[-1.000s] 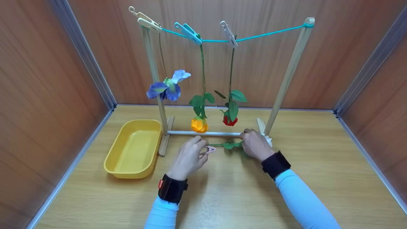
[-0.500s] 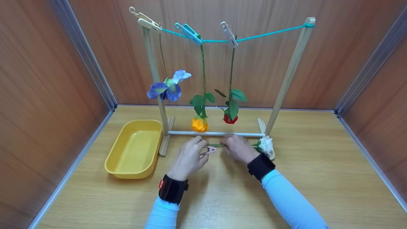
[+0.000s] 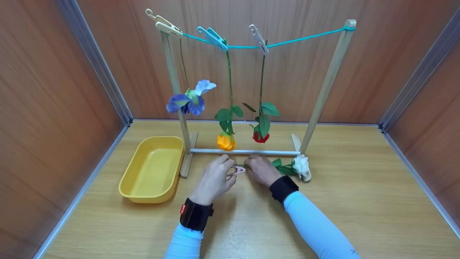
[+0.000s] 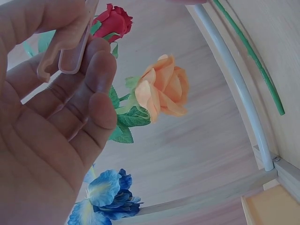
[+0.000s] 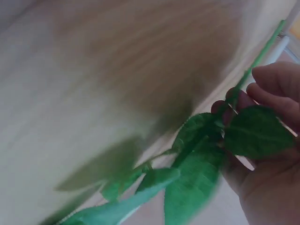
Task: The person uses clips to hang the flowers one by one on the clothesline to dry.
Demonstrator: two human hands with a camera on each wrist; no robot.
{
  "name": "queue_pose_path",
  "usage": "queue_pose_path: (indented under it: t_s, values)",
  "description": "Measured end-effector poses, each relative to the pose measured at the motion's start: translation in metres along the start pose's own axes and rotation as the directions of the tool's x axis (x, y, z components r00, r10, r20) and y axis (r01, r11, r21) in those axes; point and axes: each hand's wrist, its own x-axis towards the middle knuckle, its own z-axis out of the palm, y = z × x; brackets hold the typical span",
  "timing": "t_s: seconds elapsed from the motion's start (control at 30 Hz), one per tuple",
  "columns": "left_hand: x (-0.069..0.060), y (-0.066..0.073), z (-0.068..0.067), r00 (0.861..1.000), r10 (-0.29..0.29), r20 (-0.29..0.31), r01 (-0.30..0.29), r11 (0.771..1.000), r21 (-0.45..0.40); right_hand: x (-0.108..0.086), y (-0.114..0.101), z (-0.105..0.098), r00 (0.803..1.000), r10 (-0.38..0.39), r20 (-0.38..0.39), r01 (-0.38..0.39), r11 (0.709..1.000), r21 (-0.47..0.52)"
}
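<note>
My left hand (image 3: 215, 178) pinches a pink clothespin (image 3: 237, 170) between thumb and fingers; the left wrist view shows the clothespin (image 4: 77, 44) up close. Just to its right, my right hand (image 3: 264, 169) has its fingers round the green stem of a white rose (image 3: 301, 165) low over the table. In the right wrist view the stem (image 5: 260, 54) passes by the thumb and fingertips, with leaves (image 5: 197, 173) below the hand. The rose's bloom lies to the right, by the foot of the wooden rack. Part of the stem is hidden behind my right hand.
A blue cord (image 3: 305, 38) spans the rack's posts. From it hang a blue-purple flower (image 3: 192, 99), a yellow-orange rose (image 3: 226, 141) and a red rose (image 3: 261, 136), each under a clothespin. A yellow tray (image 3: 151, 172) stands left of the rack. Wood-grain walls enclose the table.
My right hand has moved left along the stem, from the leaves toward my left hand, uncovering the leaves and white bloom. The left hand has stayed in place with the clothespin.
</note>
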Motion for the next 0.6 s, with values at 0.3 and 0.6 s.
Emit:
queue_pose_path:
  t_s: [0.3,0.6]
  values:
    - [0.0006,-0.0003,-0.0001,0.999,-0.018,0.026,0.019,0.999,-0.034,0.0043,0.0016,0.0007,0.998,0.026,0.063,-0.026,1.000,0.000]
    - [-0.0007,-0.0021,0.0004,0.999,-0.028,0.024,0.029,0.999,-0.045,-0.0026,0.0014,-0.0052,0.999,-0.029,0.032,0.030,1.000,-0.008]
